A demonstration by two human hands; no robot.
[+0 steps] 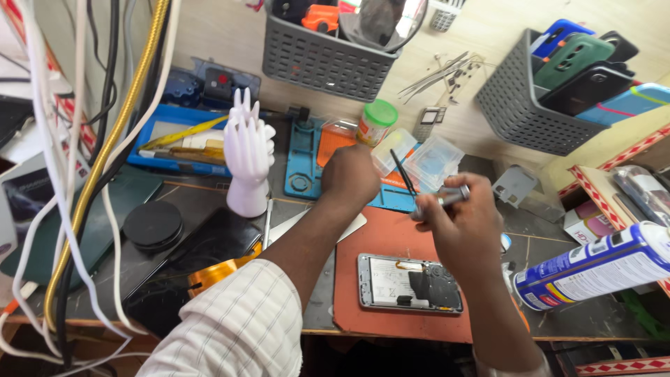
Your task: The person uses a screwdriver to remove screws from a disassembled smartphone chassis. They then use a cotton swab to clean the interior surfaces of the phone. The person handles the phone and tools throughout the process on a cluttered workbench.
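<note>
Nearest the body, an opened phone lies face down on a rust-red mat, its back off and the battery showing; it sits close to the mat's near edge, which itself runs just short of the bench edge. Bare mat lies open to the left of the phone and behind it.

Above the phone's right end, the right hand is curled shut around a metal-handled tool, whose silver end pokes out toward the left. A thin dark pair of tweezers rises just beside that hand; whether the fingers pinch it cannot be told. To the right, a blue and white spray can lies on its side, nozzle toward the hand, crowding that flank.

The left hand reaches farther, past the mat's far edge, knuckles up and fingers folded under (what they close on, if anything, is hidden). It hovers by small clear plastic boxes and a blue work mat, with a green-lidded jar just beyond.

Left of the forearm stand a white hand-shaped holder, a round black disc and a dark phone over something orange. Cables hang down along the left edge.

At the back, a grey basket hangs on the wall, and a second grey basket at right holds phone cases.
</note>
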